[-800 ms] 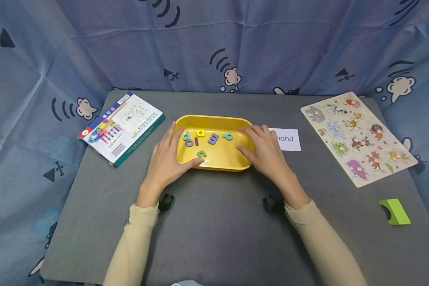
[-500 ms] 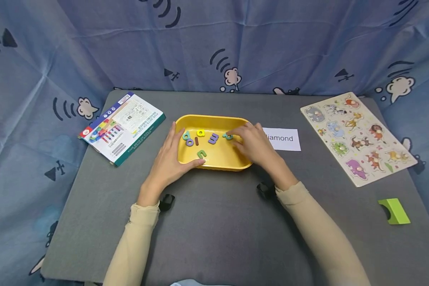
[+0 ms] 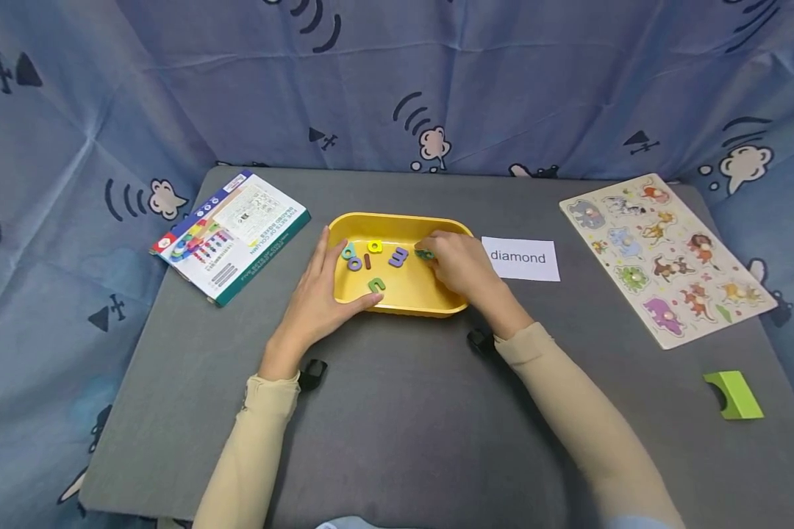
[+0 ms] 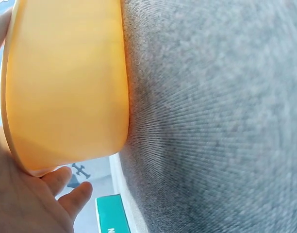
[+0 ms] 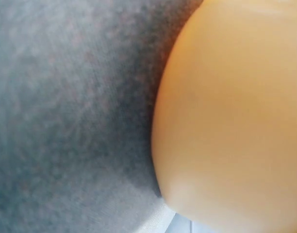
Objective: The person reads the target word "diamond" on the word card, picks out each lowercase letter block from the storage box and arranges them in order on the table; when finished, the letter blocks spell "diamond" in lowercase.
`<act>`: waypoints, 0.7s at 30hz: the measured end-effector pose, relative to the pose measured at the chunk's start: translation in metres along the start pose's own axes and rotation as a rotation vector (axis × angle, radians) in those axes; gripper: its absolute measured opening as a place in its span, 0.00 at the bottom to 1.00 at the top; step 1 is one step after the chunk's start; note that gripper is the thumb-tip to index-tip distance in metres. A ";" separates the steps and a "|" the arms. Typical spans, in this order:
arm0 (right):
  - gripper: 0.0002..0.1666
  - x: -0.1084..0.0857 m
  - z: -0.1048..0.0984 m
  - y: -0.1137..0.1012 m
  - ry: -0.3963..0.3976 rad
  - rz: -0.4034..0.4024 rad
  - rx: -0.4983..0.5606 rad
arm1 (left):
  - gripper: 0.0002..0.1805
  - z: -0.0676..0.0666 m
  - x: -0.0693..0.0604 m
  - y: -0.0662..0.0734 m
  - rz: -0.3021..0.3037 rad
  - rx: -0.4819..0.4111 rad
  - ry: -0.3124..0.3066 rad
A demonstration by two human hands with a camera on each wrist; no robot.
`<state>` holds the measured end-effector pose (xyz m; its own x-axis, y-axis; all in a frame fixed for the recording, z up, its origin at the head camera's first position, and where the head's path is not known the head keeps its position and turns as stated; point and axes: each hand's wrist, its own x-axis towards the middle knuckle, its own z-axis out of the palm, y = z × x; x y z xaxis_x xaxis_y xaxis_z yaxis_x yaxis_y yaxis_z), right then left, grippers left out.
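Note:
A yellow tray (image 3: pixel 403 300) lies on the grey table, with several small coloured letters inside. My left hand (image 3: pixel 314 297) holds its left end, fingers along the outer side and thumb over the front rim. In the left wrist view that hand (image 4: pixel 27 201) is against the tray wall (image 4: pixel 66 87). Inside the right part of the tray, my right hand (image 3: pixel 463 268) pinches a teal letter (image 3: pixel 424 254), mostly hidden by the fingers. Left of it lie a purple m (image 3: pixel 398 256), a yellow letter (image 3: pixel 374 247) and a green n (image 3: pixel 376 284). The right wrist view shows just the tray wall (image 5: pixel 231 116) and table.
A white card (image 3: pixel 521 258) reading "diamond" lies right of the tray. Farther right are an animal puzzle board (image 3: pixel 668 257) and a green arched block (image 3: pixel 734 394). A flat toy box (image 3: pixel 231 235) lies at the left. A blue curtain (image 3: pixel 384 88) hangs behind the table.
My right hand has moved left from the tray's right rim to the teal letter and now pinches it. The whole word on the card is uncovered. My left hand stays at the tray.

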<state>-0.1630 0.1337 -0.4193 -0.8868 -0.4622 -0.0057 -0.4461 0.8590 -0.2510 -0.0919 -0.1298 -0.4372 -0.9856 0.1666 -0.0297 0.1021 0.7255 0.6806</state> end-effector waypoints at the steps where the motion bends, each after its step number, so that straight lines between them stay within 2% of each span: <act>1: 0.18 0.000 0.000 0.000 -0.005 0.001 -0.006 | 0.62 0.000 0.000 0.000 0.000 -0.001 0.002; 6: 0.19 0.001 0.001 -0.001 -0.039 -0.009 -0.032 | 0.61 0.001 -0.001 -0.002 -0.005 -0.011 0.011; 9: 0.20 -0.001 -0.001 0.000 -0.043 -0.021 0.013 | 0.61 0.002 -0.001 -0.002 -0.007 -0.014 0.008; 17: 0.19 -0.015 -0.012 0.004 0.071 -0.063 0.372 | 0.61 0.002 0.000 -0.003 -0.006 -0.013 0.009; 21: 0.19 -0.030 -0.017 0.006 0.164 -0.086 0.482 | 0.61 0.002 0.000 -0.002 -0.001 -0.010 0.013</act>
<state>-0.1413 0.1562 -0.4038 -0.8738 -0.4530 0.1768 -0.4463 0.6025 -0.6617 -0.0919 -0.1305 -0.4400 -0.9873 0.1574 -0.0211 0.1000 0.7193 0.6875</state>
